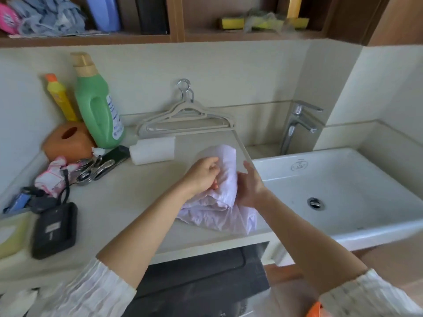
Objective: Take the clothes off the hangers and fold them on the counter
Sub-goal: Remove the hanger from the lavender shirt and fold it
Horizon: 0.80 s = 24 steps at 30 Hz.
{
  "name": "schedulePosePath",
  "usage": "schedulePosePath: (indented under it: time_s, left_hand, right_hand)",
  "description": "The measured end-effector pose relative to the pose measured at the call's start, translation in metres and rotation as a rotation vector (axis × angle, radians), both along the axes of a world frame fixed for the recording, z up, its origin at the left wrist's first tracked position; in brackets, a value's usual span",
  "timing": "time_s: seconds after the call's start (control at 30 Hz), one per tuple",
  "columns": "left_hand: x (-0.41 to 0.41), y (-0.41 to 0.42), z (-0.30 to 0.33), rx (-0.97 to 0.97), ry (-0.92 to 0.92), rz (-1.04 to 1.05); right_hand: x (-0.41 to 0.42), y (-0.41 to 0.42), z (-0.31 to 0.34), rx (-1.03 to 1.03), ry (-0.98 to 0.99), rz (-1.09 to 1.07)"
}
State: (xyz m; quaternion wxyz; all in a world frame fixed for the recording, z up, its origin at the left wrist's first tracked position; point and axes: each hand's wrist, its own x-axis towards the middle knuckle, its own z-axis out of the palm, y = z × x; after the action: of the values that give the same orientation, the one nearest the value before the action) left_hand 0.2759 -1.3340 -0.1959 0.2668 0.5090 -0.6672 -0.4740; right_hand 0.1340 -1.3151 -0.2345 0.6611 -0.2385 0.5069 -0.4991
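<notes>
A pale lilac garment point(220, 202) lies bunched and partly folded on the beige counter point(128, 197), close to the sink's edge. My left hand point(203, 173) grips a fold at its upper left, fingers curled into the cloth. My right hand point(250, 186) holds the garment's right side, with the fingers tucked behind the fabric. A few bare beige hangers point(185, 120) lean against the back wall behind the garment, with nothing on them.
A white sink point(343, 179) with a chrome tap point(295, 124) fills the right. Left of the garment sit a white roll point(152, 151), a green detergent bottle point(98, 106), a yellow bottle point(60, 97), an orange box point(68, 140), metal clips point(96, 169) and a black device point(53, 229).
</notes>
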Motion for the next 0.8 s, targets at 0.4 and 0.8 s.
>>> schedulePosePath:
  time_s: [0.4,0.8]
  left_hand:
    - [-0.016,0.013,-0.035,-0.459,-0.626,-0.219]
    - [-0.002,0.024,-0.075,-0.499,-1.072,-0.461]
  right_hand:
    - [-0.031,0.065,-0.015,0.006,0.346,-0.010]
    - [-0.016,0.062,-0.055,0.023,1.480,0.156]
